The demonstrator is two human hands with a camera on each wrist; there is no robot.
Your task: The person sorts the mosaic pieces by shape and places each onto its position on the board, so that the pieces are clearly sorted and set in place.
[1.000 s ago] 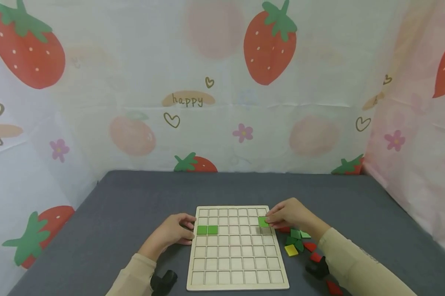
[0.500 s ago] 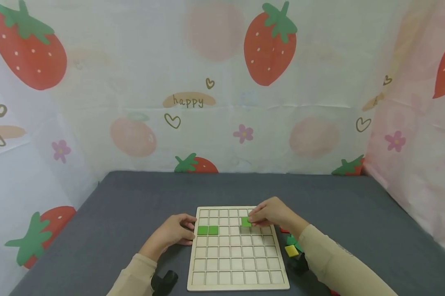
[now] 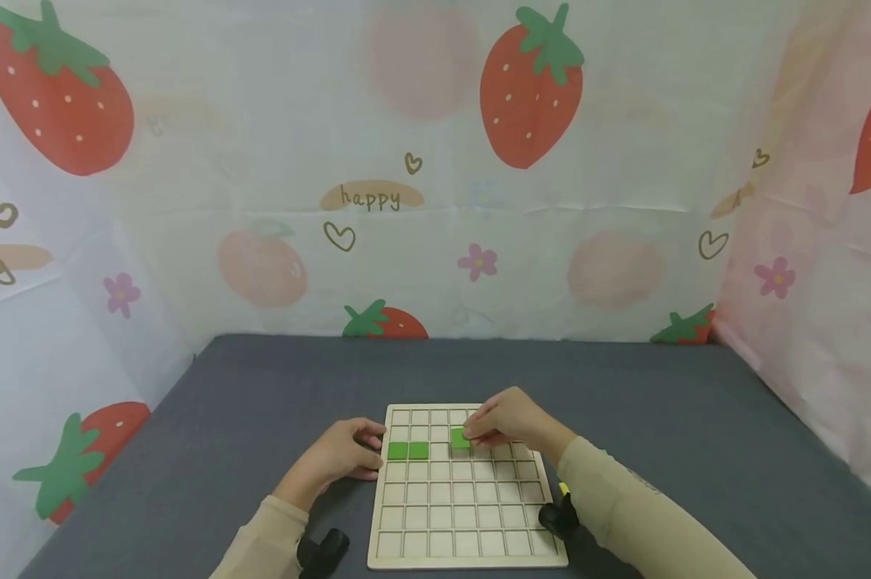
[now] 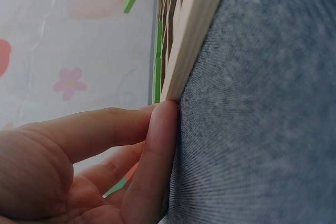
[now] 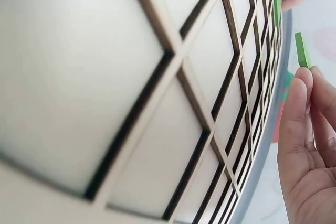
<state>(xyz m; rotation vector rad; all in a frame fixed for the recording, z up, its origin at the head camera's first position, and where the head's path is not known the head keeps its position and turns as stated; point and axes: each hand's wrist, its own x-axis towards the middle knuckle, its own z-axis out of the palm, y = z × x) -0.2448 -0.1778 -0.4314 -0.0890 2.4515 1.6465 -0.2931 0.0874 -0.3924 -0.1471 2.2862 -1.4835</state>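
A pale wooden grid board (image 3: 441, 516) lies on the table. Two green square tiles (image 3: 408, 450) sit side by side in cells at its left, in the third row from the far edge. My left hand (image 3: 339, 452) touches the board's left edge with fingertips and thumb; the left wrist view shows digits against the wooden rim (image 4: 191, 35). Between thumb and fingers, my right hand (image 3: 513, 418) pinches another green tile (image 3: 459, 438) above the board, two columns right of the placed tiles. The right wrist view shows this tile (image 5: 301, 50) held up on edge, apart from the grid.
A sliver of a yellow piece (image 3: 564, 488) shows beside the board's right edge, mostly behind my right forearm. Black wrist devices (image 3: 560, 517) sit at both wrists. The dark grey table (image 3: 283, 378) ends at a strawberry-printed cloth wall (image 3: 435, 273).
My right hand has carried the green tile leftward across the board from its right edge. My right forearm now hides most of the loose coloured pieces. The left hand has stayed in place.
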